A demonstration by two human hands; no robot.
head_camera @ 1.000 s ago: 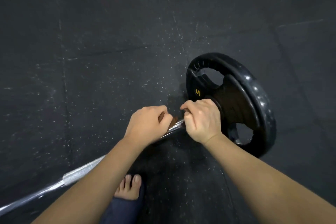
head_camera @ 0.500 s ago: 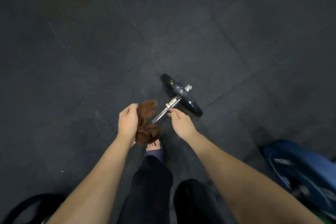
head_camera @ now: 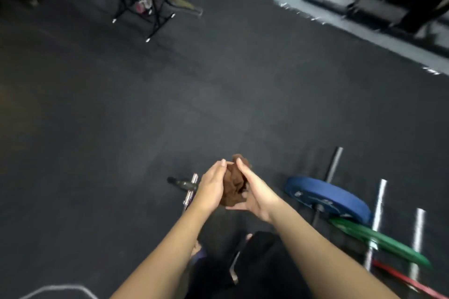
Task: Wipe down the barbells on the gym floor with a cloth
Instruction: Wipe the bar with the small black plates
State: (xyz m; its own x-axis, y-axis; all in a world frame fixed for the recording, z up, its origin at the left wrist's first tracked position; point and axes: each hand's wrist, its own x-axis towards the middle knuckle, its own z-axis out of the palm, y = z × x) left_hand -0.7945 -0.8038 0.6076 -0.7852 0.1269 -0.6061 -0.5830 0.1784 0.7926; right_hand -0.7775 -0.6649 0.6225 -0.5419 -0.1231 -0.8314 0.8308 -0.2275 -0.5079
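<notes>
At the upper left a black folding frame [head_camera: 145, 7] stands on the dark rubber floor [head_camera: 97, 128], blurred. Lower down, the barbell [head_camera: 190, 192] lies on the floor with its chrome end and a small black plate [head_camera: 181, 183] showing just left of my left wrist, which hides the rest of it.

My left hand [head_camera: 211, 189] has its fingers nearly straight, and its palm presses on the brown cloth [head_camera: 234, 183]. The cloth is bunched up in the air between my 2 palms, above the floor and clear of the bar. My right hand [head_camera: 255, 192] presses from the other side, fingers straight and thumb under the bundle.

To the right a blue plate [head_camera: 328, 198], a green plate [head_camera: 379, 240] and a red plate [head_camera: 408, 279] lie in a row, with 2 pale bars [head_camera: 379, 213] beside them.
</notes>
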